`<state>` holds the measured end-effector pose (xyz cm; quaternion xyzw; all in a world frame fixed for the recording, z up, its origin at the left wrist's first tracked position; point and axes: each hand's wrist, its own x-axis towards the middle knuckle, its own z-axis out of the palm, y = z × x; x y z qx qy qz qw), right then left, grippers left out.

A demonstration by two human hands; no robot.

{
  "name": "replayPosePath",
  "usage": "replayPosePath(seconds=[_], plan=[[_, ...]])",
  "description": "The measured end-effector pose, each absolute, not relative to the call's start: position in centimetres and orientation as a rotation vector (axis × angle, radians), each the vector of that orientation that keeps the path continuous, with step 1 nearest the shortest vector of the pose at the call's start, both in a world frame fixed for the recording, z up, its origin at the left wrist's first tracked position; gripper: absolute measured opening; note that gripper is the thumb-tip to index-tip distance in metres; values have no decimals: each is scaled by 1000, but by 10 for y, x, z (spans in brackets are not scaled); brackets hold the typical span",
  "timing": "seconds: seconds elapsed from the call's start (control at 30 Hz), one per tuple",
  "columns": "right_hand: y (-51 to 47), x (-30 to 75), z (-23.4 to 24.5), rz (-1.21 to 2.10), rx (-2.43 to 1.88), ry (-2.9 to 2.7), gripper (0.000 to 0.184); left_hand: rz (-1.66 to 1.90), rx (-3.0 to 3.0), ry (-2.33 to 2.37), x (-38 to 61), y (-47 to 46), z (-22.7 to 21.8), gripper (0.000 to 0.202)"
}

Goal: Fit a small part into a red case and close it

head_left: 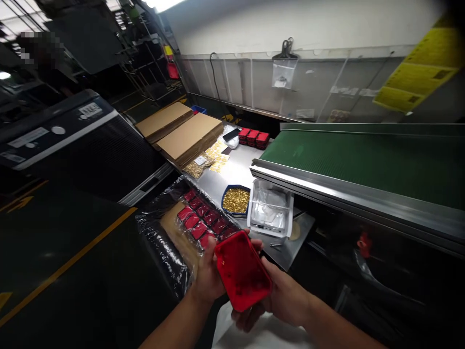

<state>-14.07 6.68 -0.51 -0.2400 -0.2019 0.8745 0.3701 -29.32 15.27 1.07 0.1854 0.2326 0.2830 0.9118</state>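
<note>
The red tray (pixel 242 270) sits tilted, its long axis running far to near, gripped along both long edges by the closed, curled fingers of the left hand (pixel 209 276) and right hand (pixel 286 295).

Surface: a brushed stainless-steel surface (pixel 232 174) carrying stacked flat brown cardboard sheets (pixel 191 135), a blue-rimmed tray of small brass parts (pixel 236 201), and just beside it a clear plastic bin (pixel 271 208)
Wrapped stack: red rectangular trays (pixel 199 218) under clear wrap, on black plastic sheeting (pixel 160 242)
Conveyor: a green ribbed belt (pixel 363 165) edged by a long steel rail (pixel 327 194)
Wall: a clear plastic bag (pixel 282 75) hanging from a black clip (pixel 286 48); a yellow printed sheet (pixel 417 68)
Floor: dark floor (pixel 61 286) marked by a yellow line (pixel 69 261)
</note>
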Motion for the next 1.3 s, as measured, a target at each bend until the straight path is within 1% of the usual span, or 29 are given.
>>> replayPosePath(seconds=[0.03,0.07,0.1,0.13,0.17,0.23,0.27,0.3,0.33,0.4,0.47,0.57,0.67,0.8,0.87,0.97,1.07,1.17,1.23,1.3], plan=[[68,-141,-10,2305,-577,-522,102,563,310,472,-293,151,9,79],[70,-140,-18,2318,-601,-558,109,570,258,496,-292,149,8,81],[71,-137,-30,2273,-727,-638,111,599,225,542,-291,149,6,81],[72,-132,-46,2175,-938,-737,108,633,202,606,-290,148,4,80],[72,-125,-65,2048,-1188,-840,103,663,185,676,-289,148,3,79],[71,-107,-108,1664,-1781,-1013,81,702,164,799,-289,149,0,78],[70,-98,-129,1514,-1963,-1048,67,708,158,842,-290,149,0,78],[69,-89,-150,1384,-2112,-1079,58,710,156,871,-291,148,0,78],[67,-82,-168,1300,-2213,-1110,54,714,161,889,-292,148,0,77],[64,-71,-198,1203,-2351,-1199,51,715,167,905,-295,145,1,76],[62,-65,-218,1174,-2425,-1285,47,705,168,917,-297,143,2,76],[60,-63,-233,1141,-2464,-1371,37,696,170,945,-299,139,1,76],[59,-63,-238,1111,-2451,-1393,29,708,162,947,-300,137,0,76],[59,-68,-232,1124,-2393,-1253,15,707,120,978,-301,136,0,78],[60,-74,-223,1198,-2329,-1097,16,703,112,979,-301,136,1,78],[67,-83,-198,1375,-2110,-854,22,675,96,959,-301,138,1,79],[77,-90,-152,1459,-1863,-717,37,650,90,964,-299,140,0,79],[86,-96,-89,1432,-1688,-698,47,674,106,991,-296,140,-1,74],[90,-103,-46,1359,-1580,-804,44,682,125,982,-295,140,-3,71],[93,-112,-10,1309,-1515,-985,35,674,142,931,-293,140,-4,68]])
